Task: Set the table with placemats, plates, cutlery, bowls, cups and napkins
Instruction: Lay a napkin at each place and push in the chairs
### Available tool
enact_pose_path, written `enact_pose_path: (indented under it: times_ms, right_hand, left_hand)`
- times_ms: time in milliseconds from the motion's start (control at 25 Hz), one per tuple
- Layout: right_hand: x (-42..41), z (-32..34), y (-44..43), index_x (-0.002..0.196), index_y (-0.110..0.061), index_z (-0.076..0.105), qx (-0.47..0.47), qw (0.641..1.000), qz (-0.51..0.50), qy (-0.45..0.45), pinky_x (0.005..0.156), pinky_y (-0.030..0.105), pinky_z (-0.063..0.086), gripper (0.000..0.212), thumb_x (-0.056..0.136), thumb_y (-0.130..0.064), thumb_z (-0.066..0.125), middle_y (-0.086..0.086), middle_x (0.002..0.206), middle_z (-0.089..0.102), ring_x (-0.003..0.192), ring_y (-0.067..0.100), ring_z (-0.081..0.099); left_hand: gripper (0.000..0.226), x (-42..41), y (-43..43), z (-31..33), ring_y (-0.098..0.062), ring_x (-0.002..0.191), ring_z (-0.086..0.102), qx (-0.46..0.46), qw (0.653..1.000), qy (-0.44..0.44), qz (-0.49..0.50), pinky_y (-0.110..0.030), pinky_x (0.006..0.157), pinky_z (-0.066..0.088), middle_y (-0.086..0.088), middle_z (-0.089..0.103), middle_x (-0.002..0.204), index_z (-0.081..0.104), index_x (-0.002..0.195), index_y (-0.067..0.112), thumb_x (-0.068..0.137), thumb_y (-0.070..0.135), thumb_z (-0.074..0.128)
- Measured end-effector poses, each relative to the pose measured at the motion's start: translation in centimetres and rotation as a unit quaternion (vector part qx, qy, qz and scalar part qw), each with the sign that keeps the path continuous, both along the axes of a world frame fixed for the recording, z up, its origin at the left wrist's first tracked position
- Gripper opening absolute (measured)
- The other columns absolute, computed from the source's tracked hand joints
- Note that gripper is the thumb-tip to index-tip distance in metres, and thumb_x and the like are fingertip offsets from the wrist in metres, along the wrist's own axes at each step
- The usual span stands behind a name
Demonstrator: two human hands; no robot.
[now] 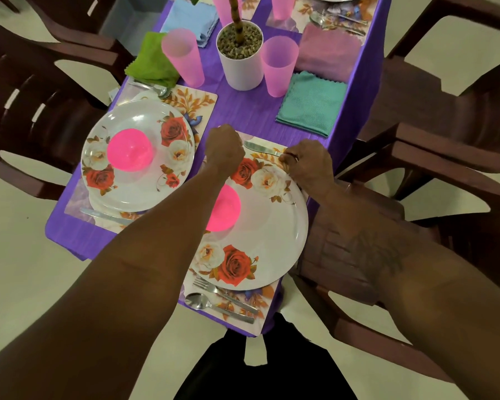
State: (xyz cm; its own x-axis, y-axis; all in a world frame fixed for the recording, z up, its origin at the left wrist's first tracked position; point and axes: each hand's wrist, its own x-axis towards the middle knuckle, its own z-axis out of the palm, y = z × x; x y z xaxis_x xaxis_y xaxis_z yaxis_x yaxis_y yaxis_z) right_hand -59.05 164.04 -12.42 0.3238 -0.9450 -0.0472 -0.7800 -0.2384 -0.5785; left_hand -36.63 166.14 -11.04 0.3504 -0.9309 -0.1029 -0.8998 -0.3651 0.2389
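Note:
A white rose-patterned plate (260,226) lies on a floral placemat (260,310) at the near right, with a pink bowl (227,209) on it, partly hidden by my left forearm. A fork (214,290) and a spoon (199,301) lie on the mat's near edge. A knife (259,148) lies at the mat's far edge. My right hand (308,164) pinches the knife's handle end. My left hand (224,148) is curled at the mat's far left corner; what its fingers hold is hidden. A second plate (156,180) with a pink bowl (130,149) sits at the left.
On the purple tablecloth (243,108) stand two pink cups (182,56), (278,64) and a white plant pot (240,56). Green (150,59), teal (312,102), pink (326,50) and blue (191,15) napkins lie around them. Brown plastic chairs (433,116) crowd both sides.

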Motion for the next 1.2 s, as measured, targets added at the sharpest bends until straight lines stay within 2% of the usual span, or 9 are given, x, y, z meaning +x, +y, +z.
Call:
enact_pose_path:
  times_ms: [120, 280, 440, 560, 640, 720, 800, 1000, 1200]
  right_hand:
    - [0.1, 0.1, -0.3, 0.107, -0.022, 0.082, 0.009, 1.0, -0.007, -0.014, 0.089, 0.037, 0.056, 0.025, 0.098, -0.037, 0.065, -0.001, 0.094, 0.075, 0.09, 0.017, 0.064]
    - [0.3, -0.3, -0.7, 0.106, -0.023, 0.082, 0.012, 1.0, 0.003, -0.014, 0.092, 0.04, 0.057, 0.026, 0.097, -0.041, 0.065, -0.003, 0.091, 0.076, 0.088, 0.016, 0.066]
    - [-0.3, -0.1, -0.5, 0.109, -0.022, 0.08, 0.008, 1.0, 0.006, -0.014, 0.088, 0.036, 0.054, 0.03, 0.097, -0.043, 0.062, -0.001, 0.096, 0.074, 0.094, 0.02, 0.065]
    - [-1.3, 0.5, 1.6, 0.113, -0.017, 0.078, -0.018, 0.999, -0.033, -0.029, 0.09, 0.037, 0.048, 0.032, 0.1, -0.038, 0.058, 0.006, 0.103, 0.074, 0.099, 0.023, 0.063]
    - [-1.9, 1.3, 3.5, 0.109, -0.013, 0.079, -0.024, 0.998, -0.033, -0.044, 0.08, 0.028, 0.047, 0.032, 0.101, -0.037, 0.059, 0.006, 0.097, 0.075, 0.085, 0.014, 0.058]
    - [-2.2, 1.9, 5.5, 0.106, -0.013, 0.08, 0.007, 0.998, -0.026, -0.064, 0.068, 0.02, 0.045, 0.032, 0.1, -0.039, 0.062, 0.003, 0.095, 0.076, 0.079, 0.008, 0.06]
    - [-2.3, 1.6, 6.9, 0.107, -0.014, 0.079, 0.042, 0.995, -0.047, -0.076, 0.07, 0.023, 0.05, 0.034, 0.098, -0.044, 0.064, 0.001, 0.099, 0.076, 0.084, 0.013, 0.067]
    - [-1.1, 1.9, 8.8, 0.125, -0.01, 0.071, 0.04, 0.996, -0.073, 0.036, 0.092, 0.039, 0.052, 0.036, 0.097, -0.032, 0.063, 0.013, 0.115, 0.072, 0.107, 0.032, 0.065]
    - [-1.2, 2.3, 10.3, 0.12, -0.01, 0.073, 0.063, 0.989, -0.131, 0.027, 0.088, 0.038, 0.052, 0.033, 0.094, -0.029, 0.067, 0.014, 0.112, 0.072, 0.106, 0.035, 0.066]
  left_hand:
    - [0.018, -0.4, 0.1, 0.6, -0.02, 0.08, 0.071, -0.006, 1.0, 0.006, -0.001, -0.032, 0.073, 0.06, -0.004, 0.077, 0.088, 0.08, 0.098, 0.011, 0.089, 0.021, 0.069]
    - [0.015, 0.1, 0.2, 1.3, -0.024, 0.079, 0.071, -0.014, 1.0, 0.012, 0.0, -0.03, 0.068, 0.053, -0.008, 0.076, 0.086, 0.08, 0.093, 0.007, 0.088, 0.016, 0.068]
    - [0.019, 0.8, 0.7, 2.6, -0.026, 0.085, 0.072, -0.056, 0.997, 0.05, 0.019, -0.038, 0.082, 0.06, -0.009, 0.078, 0.089, 0.081, 0.093, 0.007, 0.087, 0.015, 0.065]
    - [0.022, 1.3, 2.7, 4.5, -0.021, 0.086, 0.073, -0.13, 0.987, 0.085, 0.047, -0.023, 0.085, 0.049, -0.006, 0.079, 0.092, 0.082, 0.095, 0.011, 0.087, 0.015, 0.062]
    - [0.023, 2.8, 5.3, 5.8, -0.022, 0.086, 0.072, -0.164, 0.982, 0.055, 0.08, -0.024, 0.08, 0.043, -0.005, 0.079, 0.092, 0.082, 0.097, 0.014, 0.09, 0.022, 0.062]
    - [0.025, 5.1, 8.4, 6.5, -0.024, 0.088, 0.072, -0.173, 0.977, 0.042, 0.113, -0.03, 0.085, 0.048, -0.005, 0.079, 0.094, 0.083, 0.1, 0.018, 0.091, 0.03, 0.062]
    - [0.025, 6.9, 11.8, 6.7, -0.023, 0.086, 0.074, -0.176, 0.971, 0.068, 0.148, -0.034, 0.092, 0.053, -0.004, 0.08, 0.093, 0.083, 0.1, 0.017, 0.09, 0.028, 0.063]
    - [0.023, 9.0, 19.0, 5.5, -0.021, 0.087, 0.074, -0.109, 0.967, 0.098, 0.206, -0.032, 0.093, 0.056, -0.002, 0.08, 0.09, 0.084, 0.092, 0.018, 0.08, 0.021, 0.064]
    - [0.026, 8.1, 21.7, 3.9, -0.029, 0.078, 0.074, -0.049, 0.982, 0.082, 0.161, -0.033, 0.077, 0.059, -0.006, 0.079, 0.083, 0.084, 0.088, 0.014, 0.08, 0.016, 0.059]
